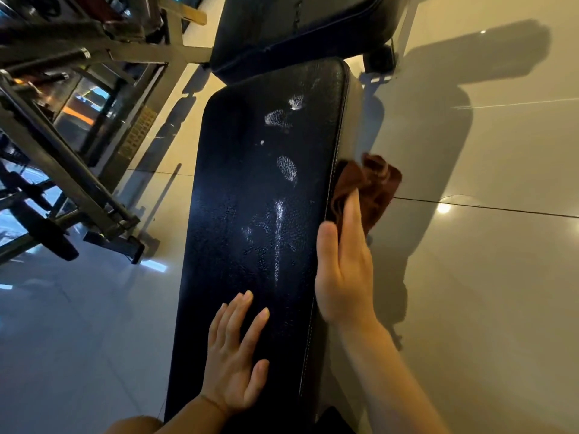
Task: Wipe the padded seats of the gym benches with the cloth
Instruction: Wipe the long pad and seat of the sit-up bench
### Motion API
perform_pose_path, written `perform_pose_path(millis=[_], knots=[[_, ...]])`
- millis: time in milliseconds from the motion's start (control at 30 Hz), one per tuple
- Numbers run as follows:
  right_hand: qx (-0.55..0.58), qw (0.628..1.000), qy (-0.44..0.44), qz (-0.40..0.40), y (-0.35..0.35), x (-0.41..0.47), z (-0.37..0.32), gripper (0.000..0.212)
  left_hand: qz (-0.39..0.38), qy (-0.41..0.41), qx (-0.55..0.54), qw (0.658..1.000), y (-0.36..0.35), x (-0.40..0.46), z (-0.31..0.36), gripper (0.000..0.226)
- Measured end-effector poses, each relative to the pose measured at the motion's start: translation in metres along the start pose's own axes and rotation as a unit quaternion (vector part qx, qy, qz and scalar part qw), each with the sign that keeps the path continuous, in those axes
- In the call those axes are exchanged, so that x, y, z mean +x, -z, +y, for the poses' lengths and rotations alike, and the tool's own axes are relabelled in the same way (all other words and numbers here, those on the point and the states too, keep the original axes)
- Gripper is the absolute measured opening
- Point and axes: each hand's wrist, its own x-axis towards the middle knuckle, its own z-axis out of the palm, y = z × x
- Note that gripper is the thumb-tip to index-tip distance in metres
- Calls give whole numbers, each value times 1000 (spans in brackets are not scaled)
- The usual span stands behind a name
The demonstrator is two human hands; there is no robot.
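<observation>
While my left hand [236, 352] lies flat with its fingers spread on the near end of the padded seat [257, 214], my right hand [343, 270] works the cloth [371, 183] against the seat's right side wall. The thumb sits along the stitched top edge of the seat and the straight fingers press the cloth into the side panel; whether any fingertip curls into the fabric I cannot tell, since the cloth hides them. The cloth is a rust-brown rag, bunched and folded, hanging just off the seat's right edge about midway along its length. I judge it soft, light and limp, so it will slide out from under a loose palm; I would keep it gathered beneath the fingers and push with the flat of the hand rather than pinch a corner. The seat itself looks like dark, glossy vinyl over firm padding, slick where it shines, with cracked pale patches toward its far end that may snag the fibres. It is heavy and fixed, so it needs bracing, not holding. Beyond the seat's far end stands a second pad [297, 29], and left of the seat a metal rack [78, 151] stands on the tiled floor [485, 277].
</observation>
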Motion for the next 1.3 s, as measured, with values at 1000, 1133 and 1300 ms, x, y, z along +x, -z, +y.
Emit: perform_pose_path(millis=[1000,1133,1300], knots=[[-108,994,15,-25,4,55,-13,61,9,-15,14,1000,0,-1,-2,57],[-103,994,28,-19,2,18,-2,56,12,-18,13,1000,-1,-1,-2,57],[-105,994,24,3,-7,-52,8,49,12,-18,4,1000,-3,-3,-2,56]])
